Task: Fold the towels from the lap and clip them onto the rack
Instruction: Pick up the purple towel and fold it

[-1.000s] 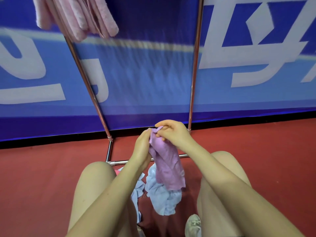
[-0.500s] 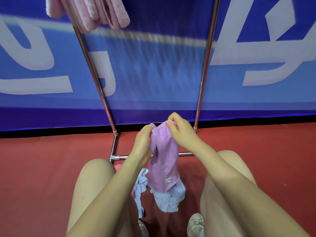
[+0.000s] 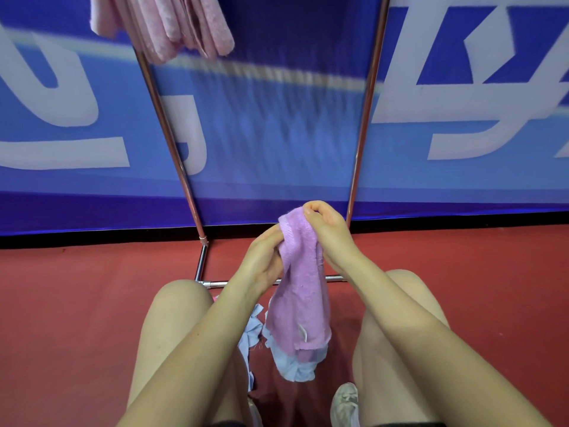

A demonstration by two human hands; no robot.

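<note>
A purple towel [image 3: 300, 291] hangs lengthwise between my knees, a small white label near its lower edge. My right hand [image 3: 326, 229] pinches its top corner. My left hand [image 3: 261, 257] grips the upper edge just left of that, fingers closed on the cloth. Behind and below the purple one, light blue towels [image 3: 295, 365] droop from my lap. The metal rack [image 3: 172, 143] stands right in front of me, its two poles rising and its base bar on the floor. Pink towels [image 3: 184, 26] hang from its top at the upper left.
A blue banner with large white characters [image 3: 462, 103] runs behind the rack. The floor [image 3: 77, 303] is red. My bare knees flank the towels, and a white shoe [image 3: 345, 402] shows low between them.
The purple towel has been lifted a little and hangs straighter and longer. My right hand has shifted to its top corner. The view has tilted down, so the rack and pink towels sit lower.
</note>
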